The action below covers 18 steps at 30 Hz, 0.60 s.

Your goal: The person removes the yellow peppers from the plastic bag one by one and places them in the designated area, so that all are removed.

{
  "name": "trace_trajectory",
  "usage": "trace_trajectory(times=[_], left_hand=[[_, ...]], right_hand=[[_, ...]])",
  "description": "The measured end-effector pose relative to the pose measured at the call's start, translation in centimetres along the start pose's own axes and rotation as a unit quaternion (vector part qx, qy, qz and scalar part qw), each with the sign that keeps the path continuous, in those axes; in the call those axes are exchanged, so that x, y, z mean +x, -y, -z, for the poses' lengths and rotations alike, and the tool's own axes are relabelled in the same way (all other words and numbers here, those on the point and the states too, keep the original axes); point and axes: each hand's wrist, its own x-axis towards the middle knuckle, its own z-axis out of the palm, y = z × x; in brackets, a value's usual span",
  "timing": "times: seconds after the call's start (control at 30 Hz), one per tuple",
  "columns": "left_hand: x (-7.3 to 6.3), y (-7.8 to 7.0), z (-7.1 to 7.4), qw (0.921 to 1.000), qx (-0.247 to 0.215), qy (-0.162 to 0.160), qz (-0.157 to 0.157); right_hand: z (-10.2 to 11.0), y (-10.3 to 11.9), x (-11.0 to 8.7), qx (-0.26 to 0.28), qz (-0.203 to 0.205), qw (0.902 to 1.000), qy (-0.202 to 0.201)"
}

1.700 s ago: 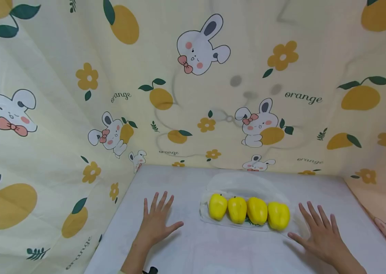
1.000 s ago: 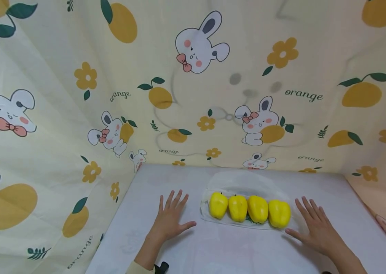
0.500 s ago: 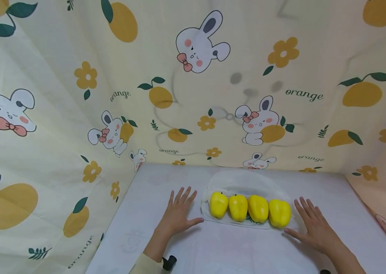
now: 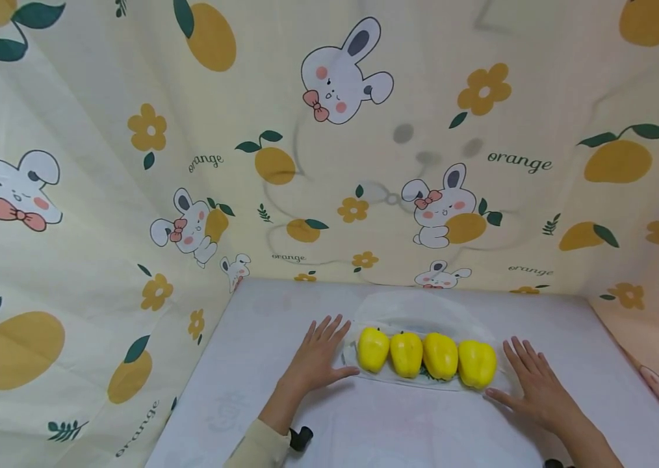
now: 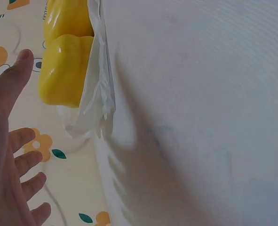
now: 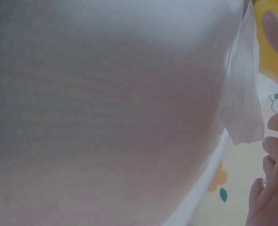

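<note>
Several yellow bell peppers (image 4: 407, 355) lie side by side in a row on a thin, translucent plastic bag (image 4: 385, 381). At the row's left end hovers my left hand (image 4: 319, 356), fingers spread and thumb pointing towards the nearest pepper. In the left wrist view two peppers (image 5: 66, 70) show beyond that thumb, with the bag's crumpled edge (image 5: 102, 84) beside them. My right hand (image 4: 537, 389) is at the row's right end, its thumb near the last pepper (image 4: 478, 364). Crinkled bag plastic (image 6: 244, 103) stands up close to the right fingers in the right wrist view. Neither hand holds anything.
A white-covered table (image 4: 411, 429) bears the peppers and bag. Behind and beside it hang cream cloths (image 4: 329, 156) printed with rabbits, oranges and flowers. A black wrist device (image 4: 301, 439) sits at my left sleeve (image 4: 262, 444).
My left hand has moved right and slightly forward, up to the left end of the row. My right hand has shifted slightly inward. The peppers stay where they were.
</note>
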Motion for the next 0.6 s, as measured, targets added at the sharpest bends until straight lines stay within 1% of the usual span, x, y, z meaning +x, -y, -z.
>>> trace_trajectory(times=[0.17,0.33,0.6], left_hand=[[0.8,-0.5,-0.1,0.9999,0.007,0.011,-0.007],[1.5,-0.9,-0.3,0.9998,0.001,0.015,-0.014],[2.1,-1.4,-0.8,0.9993,-0.010,0.021,-0.029]], right_hand=[[-0.3,-0.3,0.0,-0.003,0.005,1.0000,-0.007],[-0.3,-0.3,0.0,0.000,0.009,0.9999,-0.008],[-0.3,-0.4,0.3,0.014,-0.005,0.9998,0.014]])
